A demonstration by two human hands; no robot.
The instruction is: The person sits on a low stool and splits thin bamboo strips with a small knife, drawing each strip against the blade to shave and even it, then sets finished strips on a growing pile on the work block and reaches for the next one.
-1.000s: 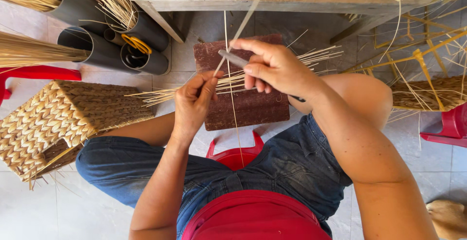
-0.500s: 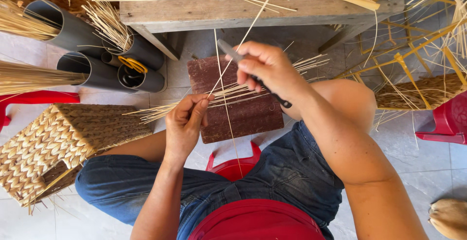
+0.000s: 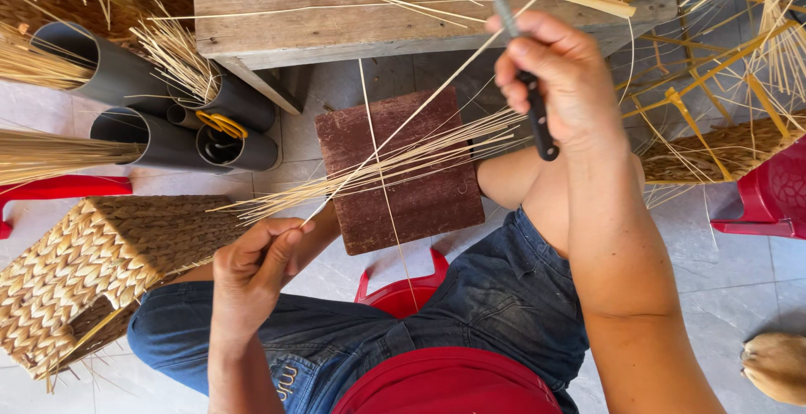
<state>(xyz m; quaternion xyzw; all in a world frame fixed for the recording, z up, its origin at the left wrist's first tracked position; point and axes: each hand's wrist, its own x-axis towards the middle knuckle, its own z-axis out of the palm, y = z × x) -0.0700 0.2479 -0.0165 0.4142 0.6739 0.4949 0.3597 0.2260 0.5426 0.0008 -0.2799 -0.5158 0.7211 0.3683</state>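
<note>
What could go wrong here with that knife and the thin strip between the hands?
The right hand grips the knife raised along a thin strip that the left hand pinches taut; a slip might nick fingers or the bare knee below. The strip may snap. Loose strips across the wooden block could snag.

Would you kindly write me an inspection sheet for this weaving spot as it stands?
Surface: brown wooden block on pale floor tiles.
Job's things: thin strip stretched between both hands; loose strips lying across the block.
Clutter: woven basket, dark tubes holding straw, wooden bench.
Grips: left hand pinches the strip; right hand holds a knife.
Cables: nothing seen.
Surroundings: red plastic stool.
</note>
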